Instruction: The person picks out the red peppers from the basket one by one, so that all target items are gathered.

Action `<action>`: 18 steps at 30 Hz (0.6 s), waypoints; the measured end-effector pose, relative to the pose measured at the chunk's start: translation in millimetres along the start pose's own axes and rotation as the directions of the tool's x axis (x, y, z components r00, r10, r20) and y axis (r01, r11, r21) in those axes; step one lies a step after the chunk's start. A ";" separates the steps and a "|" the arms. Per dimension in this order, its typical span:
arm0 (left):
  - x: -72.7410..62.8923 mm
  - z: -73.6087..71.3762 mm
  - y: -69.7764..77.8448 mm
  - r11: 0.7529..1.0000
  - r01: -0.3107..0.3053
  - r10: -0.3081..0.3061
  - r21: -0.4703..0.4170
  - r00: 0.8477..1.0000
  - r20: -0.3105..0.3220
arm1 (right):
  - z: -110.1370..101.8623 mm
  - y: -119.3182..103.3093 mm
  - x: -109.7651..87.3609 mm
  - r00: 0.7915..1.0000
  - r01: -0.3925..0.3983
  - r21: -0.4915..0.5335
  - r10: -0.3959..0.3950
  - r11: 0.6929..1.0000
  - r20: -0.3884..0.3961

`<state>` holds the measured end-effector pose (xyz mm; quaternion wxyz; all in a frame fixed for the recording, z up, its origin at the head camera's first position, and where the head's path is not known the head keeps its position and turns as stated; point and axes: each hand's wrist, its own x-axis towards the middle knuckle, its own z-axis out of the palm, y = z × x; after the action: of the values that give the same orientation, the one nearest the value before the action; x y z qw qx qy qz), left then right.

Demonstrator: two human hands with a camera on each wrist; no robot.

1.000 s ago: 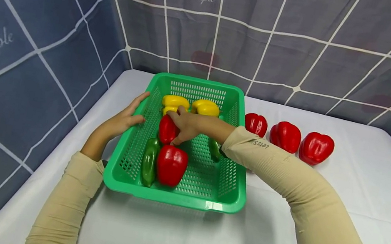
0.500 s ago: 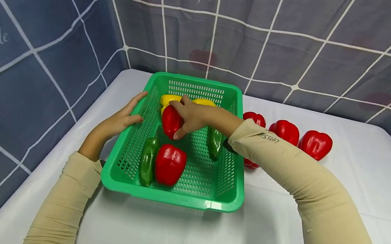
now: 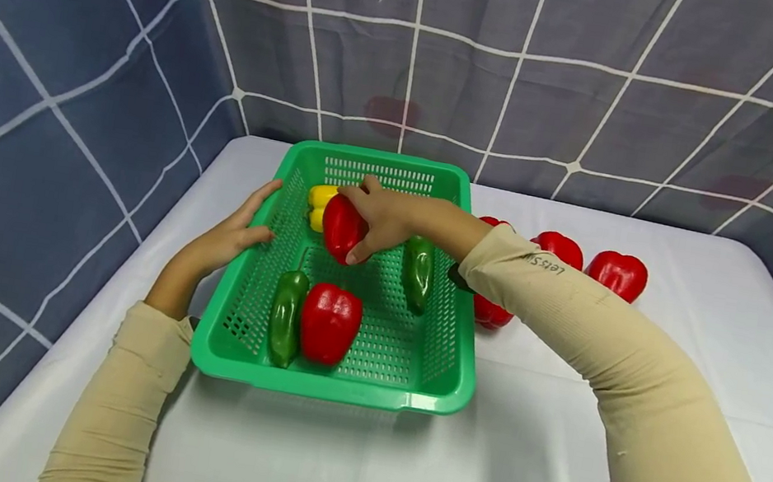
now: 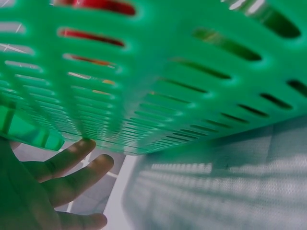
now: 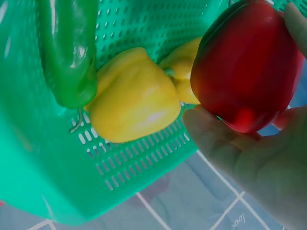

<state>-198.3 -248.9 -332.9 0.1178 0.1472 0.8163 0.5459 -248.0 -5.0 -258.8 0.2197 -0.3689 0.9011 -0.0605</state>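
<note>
My right hand (image 3: pixel 384 217) grips a red bell pepper (image 3: pixel 343 228) over the back half of the green basket (image 3: pixel 342 389). In the right wrist view, the thumb and fingers lie on either side of this red bell pepper (image 5: pixel 247 67). My left hand (image 3: pixel 225 238) rests at the basket's left rim, and the left wrist view shows its fingers (image 4: pixel 72 184) straight and spread beside the slotted wall. Inside the basket are another red bell pepper (image 3: pixel 331 324), two long green peppers, one left (image 3: pixel 287 318) and one right (image 3: pixel 417 275), and two yellow bell peppers (image 5: pixel 134 96) at the back.
To the right of the basket, several red bell peppers (image 3: pixel 617 275) lie on the white table (image 3: pixel 692 353), some partly hidden by the right sleeve (image 3: pixel 609 358). A grey curtain (image 3: pixel 469 87) with white lines hangs behind the table, and a blue one on the left.
My right hand has raised the red bell pepper from beside the front one and carried it back over the basket, toward the yellow peppers. My left hand has stayed at the rim.
</note>
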 end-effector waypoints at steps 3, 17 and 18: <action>-0.2 0.4 0.9 1.000 -0.003 0.003 -0.001 1.000 0.003 | -2.6 3.0 -3.3 1.000 0.004 0.008 -0.003 1.000 -0.007; -0.3 0.7 1.0 1.000 -0.001 0.001 0.010 1.000 -0.001 | -15.7 22.3 -22.3 0.998 -0.052 0.052 0.053 0.997 -0.019; -0.4 0.5 1.0 1.000 -0.001 0.001 0.010 1.000 0.000 | -16.5 23.6 -23.4 0.998 -0.051 0.055 0.052 0.997 -0.020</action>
<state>-197.6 -248.4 -332.1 0.1171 0.1481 0.8190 0.5418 -255.5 27.3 -242.2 0.2214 -0.3387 0.9107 -0.0832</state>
